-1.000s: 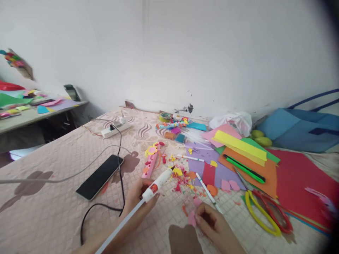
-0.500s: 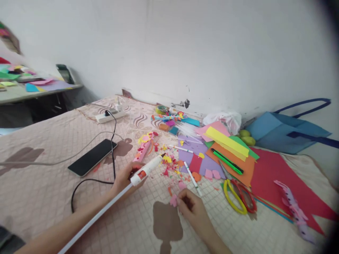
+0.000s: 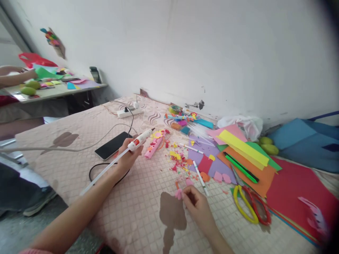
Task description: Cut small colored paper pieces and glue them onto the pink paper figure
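My left hand (image 3: pixel 128 155) is wrapped round a white glue gun (image 3: pixel 140 139), with a long glue stick (image 3: pixel 106 171) out of its back and its dark nozzle pointing up and right. My right hand (image 3: pixel 195 201) pinches a small pink paper flower (image 3: pixel 178 193) just above the quilted cloth. Between the hands and the wall, a pink strip (image 3: pixel 154 146) with a yellow flower lies beside scattered red and yellow paper scraps (image 3: pixel 178 163).
A black phone (image 3: pixel 113 145) and a power strip (image 3: pixel 129 112) with cables lie left. Scissors (image 3: pixel 245 204), a green cutter (image 3: pixel 242 168), coloured sheets (image 3: pixel 293 190) and a blue bag (image 3: pixel 304 141) are right. At another table, a person's arms (image 3: pixel 16 77) show.
The view has turned left, bringing the other person's arms and leg into sight. My left hand has raised the glue gun away from the scraps. My right hand still pinches the pink flower.
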The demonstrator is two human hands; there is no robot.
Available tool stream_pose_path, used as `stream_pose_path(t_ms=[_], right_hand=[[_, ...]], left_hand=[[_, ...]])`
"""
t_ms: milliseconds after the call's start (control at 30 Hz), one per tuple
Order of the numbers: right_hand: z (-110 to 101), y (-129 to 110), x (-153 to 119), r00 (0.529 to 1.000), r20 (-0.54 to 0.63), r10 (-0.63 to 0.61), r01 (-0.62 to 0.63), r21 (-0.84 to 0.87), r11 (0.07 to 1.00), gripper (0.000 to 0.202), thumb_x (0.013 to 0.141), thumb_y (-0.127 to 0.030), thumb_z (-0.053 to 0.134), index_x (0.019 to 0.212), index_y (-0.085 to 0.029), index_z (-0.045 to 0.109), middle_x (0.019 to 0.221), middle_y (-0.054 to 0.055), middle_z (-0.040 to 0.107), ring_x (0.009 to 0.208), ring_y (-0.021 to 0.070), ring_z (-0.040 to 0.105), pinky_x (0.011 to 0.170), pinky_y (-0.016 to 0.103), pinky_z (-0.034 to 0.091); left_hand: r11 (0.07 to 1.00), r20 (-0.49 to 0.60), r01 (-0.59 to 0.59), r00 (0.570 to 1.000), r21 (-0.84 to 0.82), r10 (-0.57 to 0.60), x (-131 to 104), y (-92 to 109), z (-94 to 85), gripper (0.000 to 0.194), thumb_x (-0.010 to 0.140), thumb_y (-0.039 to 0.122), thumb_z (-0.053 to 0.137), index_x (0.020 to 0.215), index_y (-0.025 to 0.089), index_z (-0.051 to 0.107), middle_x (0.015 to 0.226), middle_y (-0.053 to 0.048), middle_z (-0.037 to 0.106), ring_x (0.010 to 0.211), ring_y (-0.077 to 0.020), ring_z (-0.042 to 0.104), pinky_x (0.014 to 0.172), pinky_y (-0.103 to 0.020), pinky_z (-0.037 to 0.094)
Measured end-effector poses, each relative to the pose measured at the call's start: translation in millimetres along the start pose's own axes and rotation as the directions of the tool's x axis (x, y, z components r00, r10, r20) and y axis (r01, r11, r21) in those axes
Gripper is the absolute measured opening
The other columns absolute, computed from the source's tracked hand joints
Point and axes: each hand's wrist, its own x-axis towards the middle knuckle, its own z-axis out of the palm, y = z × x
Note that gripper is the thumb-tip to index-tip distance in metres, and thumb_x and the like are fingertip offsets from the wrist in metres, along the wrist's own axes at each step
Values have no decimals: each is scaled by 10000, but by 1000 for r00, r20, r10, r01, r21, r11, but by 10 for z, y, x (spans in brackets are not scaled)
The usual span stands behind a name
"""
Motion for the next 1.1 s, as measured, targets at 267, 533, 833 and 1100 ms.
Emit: stream_pose_path(t_ms=[267, 533, 833, 1100], right_hand=[[152, -275, 255, 997, -48, -57, 52, -100, 994, 185, 853, -313, 485, 725, -183, 518, 636, -11, 494, 569, 127, 452, 533, 233, 360], [617, -379, 1020, 982, 43, -182, 186, -354, 917, 118, 783, -154, 493, 689, -173, 562, 653, -3, 562, 604, 131, 501, 570, 237, 357], [690, -341, 1198, 981, 27, -193, 187, -411, 892, 167, 784, -137, 501, 679, -178, 624, 695, 25, 603, 681, 164, 530, 652, 277, 368], [649, -309, 1188, 977, -107, -184, 141, -322, 936, 164, 811, -189, 511, 766, -170, 668, 760, 58, 660, 692, 178, 568, 632, 283, 413]], left_hand=[[982, 142, 106, 986, -158, -83, 189, 124, -73, 277, 712, 399, 640, 808, 158, 545, 725, 4, 567, 520, -83, 535, 469, -192, 429], [973, 377, 203, 914, -108, -148, 425, 102, -327, 271, 713, 392, 638, 712, 125, 593, 518, 13, 542, 453, -79, 480, 441, -183, 375], [966, 466, 246, 865, -72, -186, 517, -2, -464, 242, 706, 373, 630, 659, 143, 571, 486, 21, 527, 437, -78, 461, 436, -191, 335], [955, 540, 285, 818, -80, -198, 557, -2, -495, 212, 721, 350, 620, 719, 145, 563, 485, 28, 512, 456, -86, 450, 477, -208, 347]])
